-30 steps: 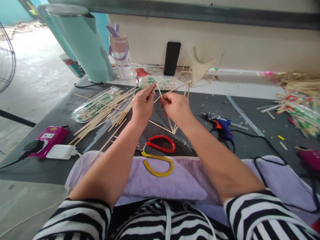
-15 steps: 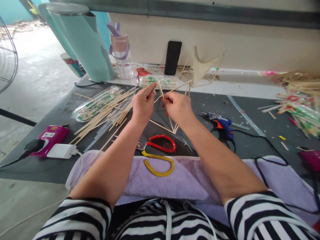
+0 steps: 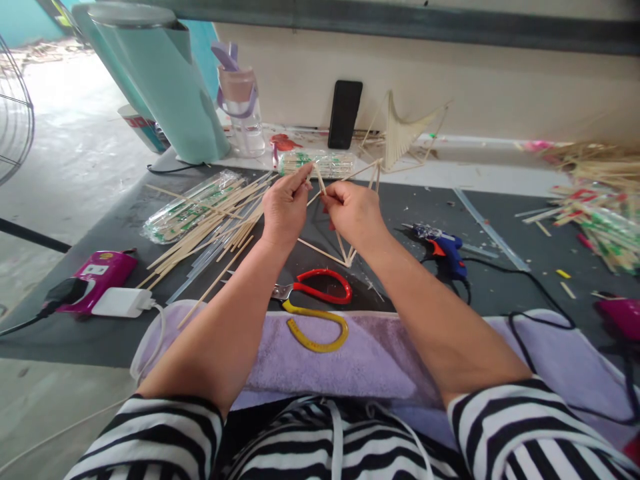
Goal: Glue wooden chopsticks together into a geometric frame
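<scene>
A frame of thin wooden sticks (image 3: 324, 253), joined at corners into triangles, stands over the grey table between my hands. My left hand (image 3: 286, 205) pinches it near its upper left corner, index finger stretched along the top. With thumb and fingertips my right hand (image 3: 353, 210) grips a stick of the same frame just right of that corner. Parts of the frame are hidden behind my right hand. Below lie scissors (image 3: 325, 287) with one red and one yellow handle, partly on a purple towel (image 3: 330, 373).
Loose sticks (image 3: 210, 233) and clear glue sticks lie left, beside a wrapped bundle. A blue glue gun (image 3: 445, 250) with a black cord lies right. Behind stand a phone (image 3: 345, 115), a water bottle (image 3: 243, 110), a teal jug (image 3: 160, 80) and a finished-looking stick model (image 3: 400, 133).
Almost nothing differs. Both hands keep their grip on the stick frame, and the whole view has shifted very slightly.
</scene>
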Demonstrator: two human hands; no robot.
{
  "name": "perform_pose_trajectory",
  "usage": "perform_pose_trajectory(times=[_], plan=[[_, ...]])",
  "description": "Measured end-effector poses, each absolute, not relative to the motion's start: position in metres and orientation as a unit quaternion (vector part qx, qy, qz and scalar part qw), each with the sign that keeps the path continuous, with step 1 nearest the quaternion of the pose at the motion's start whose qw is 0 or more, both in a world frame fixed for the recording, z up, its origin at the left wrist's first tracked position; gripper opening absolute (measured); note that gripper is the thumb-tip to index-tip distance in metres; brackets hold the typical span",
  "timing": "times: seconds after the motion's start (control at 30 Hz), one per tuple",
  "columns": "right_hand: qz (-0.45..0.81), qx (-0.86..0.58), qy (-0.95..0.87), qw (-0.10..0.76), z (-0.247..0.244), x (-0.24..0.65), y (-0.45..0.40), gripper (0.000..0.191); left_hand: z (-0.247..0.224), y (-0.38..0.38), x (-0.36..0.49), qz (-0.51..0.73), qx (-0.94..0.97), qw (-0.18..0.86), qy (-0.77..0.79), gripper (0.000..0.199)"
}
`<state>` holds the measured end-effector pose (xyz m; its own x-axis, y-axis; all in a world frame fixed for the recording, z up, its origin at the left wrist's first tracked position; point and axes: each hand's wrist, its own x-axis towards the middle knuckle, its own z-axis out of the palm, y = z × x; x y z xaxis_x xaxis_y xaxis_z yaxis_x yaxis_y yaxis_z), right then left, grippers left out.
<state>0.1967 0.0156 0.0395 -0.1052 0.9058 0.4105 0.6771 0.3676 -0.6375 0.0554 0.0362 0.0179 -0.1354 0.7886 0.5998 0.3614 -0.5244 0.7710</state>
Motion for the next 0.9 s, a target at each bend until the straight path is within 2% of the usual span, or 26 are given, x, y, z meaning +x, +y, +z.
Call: perform_pose_trajectory(times=[0.33,0.9], plan=[[0.124,-0.534,-0.732,0.405,0.0353,0.1962,0.0194,0.014,0.0165,0.0379,0.0546,0.592,0.648,0.142,0.458,0.037],[0.128,-0.529,-0.732,0.41,0.0366,0.1966,0.0175,0.014,0.0177,0.0377,0.0546,0.584,0.641,0.182,0.463,0.036]])
